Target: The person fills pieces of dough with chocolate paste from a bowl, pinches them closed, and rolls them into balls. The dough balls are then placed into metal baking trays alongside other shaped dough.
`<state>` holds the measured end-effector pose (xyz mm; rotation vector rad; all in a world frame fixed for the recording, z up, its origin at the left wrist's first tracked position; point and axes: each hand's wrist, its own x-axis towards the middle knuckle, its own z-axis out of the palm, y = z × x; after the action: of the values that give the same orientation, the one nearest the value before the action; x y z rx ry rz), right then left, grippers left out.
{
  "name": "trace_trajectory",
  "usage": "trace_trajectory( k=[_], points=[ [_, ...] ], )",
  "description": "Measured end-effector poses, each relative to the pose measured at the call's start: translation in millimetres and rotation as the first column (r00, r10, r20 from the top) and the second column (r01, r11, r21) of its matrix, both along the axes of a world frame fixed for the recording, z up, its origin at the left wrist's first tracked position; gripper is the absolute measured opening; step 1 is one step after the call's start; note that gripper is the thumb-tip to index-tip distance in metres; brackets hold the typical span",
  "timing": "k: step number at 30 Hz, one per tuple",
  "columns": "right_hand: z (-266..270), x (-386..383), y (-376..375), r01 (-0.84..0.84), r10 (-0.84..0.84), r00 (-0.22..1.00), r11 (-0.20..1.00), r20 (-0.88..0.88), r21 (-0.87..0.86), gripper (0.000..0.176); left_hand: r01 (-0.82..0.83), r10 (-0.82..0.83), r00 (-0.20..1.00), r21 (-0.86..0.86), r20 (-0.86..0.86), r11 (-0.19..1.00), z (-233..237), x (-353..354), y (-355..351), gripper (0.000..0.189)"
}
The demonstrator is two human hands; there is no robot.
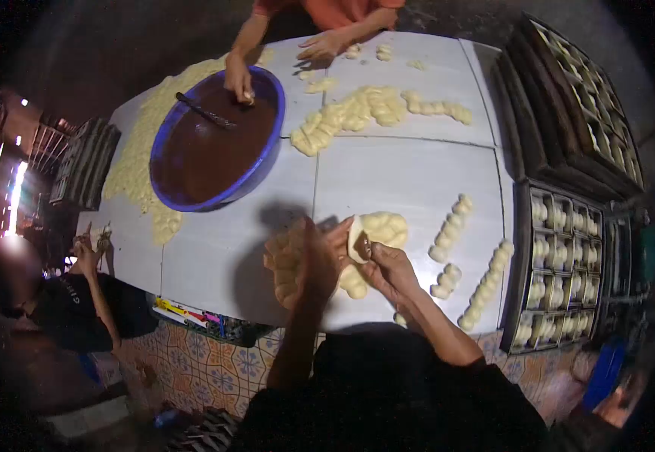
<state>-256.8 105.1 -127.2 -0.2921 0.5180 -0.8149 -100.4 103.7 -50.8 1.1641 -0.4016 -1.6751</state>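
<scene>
Near the front edge of the white table, my left hand holds up a flattened piece of dough. A smear of brown filling lies on that dough. Against the filling, the fingers of my right hand are pinched together; what is between them is too small to make out. Below and around my hands lie pale dough balls, and more dough is partly hidden behind my left hand. Rows of small dough balls lie to the right of my right hand.
A blue basin of brown filling with a dark utensil stands at left. Across the table, a person's hand is over it. Dough balls surround its far side. Dough-filled trays line the right edge. Another person is at left.
</scene>
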Motion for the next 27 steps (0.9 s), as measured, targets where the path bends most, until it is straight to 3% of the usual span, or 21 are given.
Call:
trace_trajectory(
  k=[1, 2, 3, 4, 6, 7, 8, 9, 11, 12, 13, 14, 18, 19, 20, 21, 22, 23, 25, 26, 27],
  points=[
    [18, -1, 0, 0.013, -0.017, 0.976, 1.000, -0.217, -0.020, 0.040, 0.029, -0.023, 0.998, -0.130, 0.052, 0.991, -8, -11, 15, 0.087],
    [41, -5, 4, 0.017, -0.031, 0.905, 0.999, -0.423, -0.036, 0.036, -0.064, 0.072, 0.994, -0.101, 0.077, 0.993, -15, -23, 25, 0.076],
    [33, -5, 13, 0.068, -0.176, 0.836, 0.973, -0.520, -0.221, 0.031, -0.158, 0.166, 0.980, -0.074, 0.108, 0.985, -22, -30, 36, 0.066],
    [29, -4, 22, 0.095, -0.333, 0.728, 0.915, -0.600, -0.392, 0.026, -0.183, 0.177, 0.982, -0.117, -0.061, 0.976, -31, -32, 48, 0.057],
    [35, -14, 33, -0.212, -0.594, 0.513, 0.612, -0.620, -0.762, 0.029, -0.186, 0.208, 0.966, -0.146, 0.155, 0.972, -30, -44, 66, 0.052],
    [39, -18, 38, -0.399, -0.718, 0.423, 0.402, -0.554, -0.825, 0.031, -0.184, 0.221, 0.940, -0.159, 0.261, 0.970, -18, -50, 75, 0.050],
    [38, -27, 41, -0.454, -0.675, 0.474, 0.363, -0.565, -0.814, 0.037, 0.010, 0.060, 0.868, -0.139, 0.492, 0.990, -2, -45, 72, 0.048],
    [40, -32, 43, -0.496, -0.676, 0.467, 0.333, -0.570, -0.802, 0.034, 0.080, 0.038, 0.826, -0.183, 0.562, 0.980, 2, -44, 77, 0.044],
    [52, -39, 44, -0.356, -0.587, 0.620, 0.381, -0.520, -0.854, 0.031, 0.220, 0.020, 0.719, -0.255, 0.695, 0.942, 5, -43, 87, 0.038],
    [49, -41, 45, -0.233, -0.538, 0.668, 0.504, -0.514, -0.832, 0.028, 0.127, 0.051, 0.868, -0.320, 0.494, 0.939, -6, -47, 87, 0.027],
    [48, -42, 47, -0.110, -0.493, 0.716, 0.620, -0.495, -0.777, 0.025, 0.133, 0.044, 0.870, -0.319, 0.492, 0.938, -12, -47, 94, 0.025],
    [50, -47, 49, -0.118, -0.460, 0.708, 0.671, -0.536, -0.732, 0.024, 0.139, 0.037, 0.872, -0.320, 0.487, 0.937, -15, -48, 98, 0.023],
    [74, -48, 71, -0.370, -0.518, 0.674, 0.381, -0.527, -0.847, 0.023, 0.127, -0.023, 0.907, -0.221, 0.421, 0.967, -10, -52, 109, 0.022],
    [67, -51, 75, -0.377, -0.475, 0.671, 0.443, -0.569, -0.814, 0.023, 0.128, -0.052, 0.914, -0.165, 0.402, 0.978, -13, -52, 112, 0.022],
    [54, -58, 78, -0.383, -0.432, 0.667, 0.500, -0.607, -0.776, 0.023, -0.014, 0.067, 0.952, -0.177, 0.298, 0.984, -17, -63, 116, 0.021],
    [51, -62, 80, -0.390, -0.386, 0.662, 0.555, -0.643, -0.735, 0.024, 0.020, 0.043, 0.932, -0.168, 0.361, 0.986, -21, -64, 119, 0.020],
    [50, -65, 83, -0.489, -0.371, 0.556, 0.578, -0.744, -0.653, 0.029, 0.054, 0.016, 0.906, -0.153, 0.422, 0.987, -25, -65, 122, 0.019],
    [50, -63, 88, -0.402, -0.365, 0.588, 0.643, -0.722, -0.652, 0.031, 0.088, -0.012, 0.877, -0.137, 0.480, 0.987, -31, -66, 125, 0.018],
    [56, -55, 96, -0.224, -0.363, 0.644, 0.752, -0.673, -0.620, 0.035, 0.214, -0.027, 0.874, -0.335, 0.486, 0.918, -35, -65, 130, 0.023],
    [53, -59, 97, -0.292, -0.366, 0.622, 0.713, -0.693, -0.638, 0.042, 0.220, -0.029, 0.888, -0.371, 0.458, 0.902, -33, -66, 133, 0.027],
    [29, -71, 96, -0.429, -0.198, 0.657, 0.695, -0.727, -0.577, 0.044, 0.227, -0.033, 0.901, -0.407, 0.432, 0.885, -29, -66, 134, 0.032]
  ],
)
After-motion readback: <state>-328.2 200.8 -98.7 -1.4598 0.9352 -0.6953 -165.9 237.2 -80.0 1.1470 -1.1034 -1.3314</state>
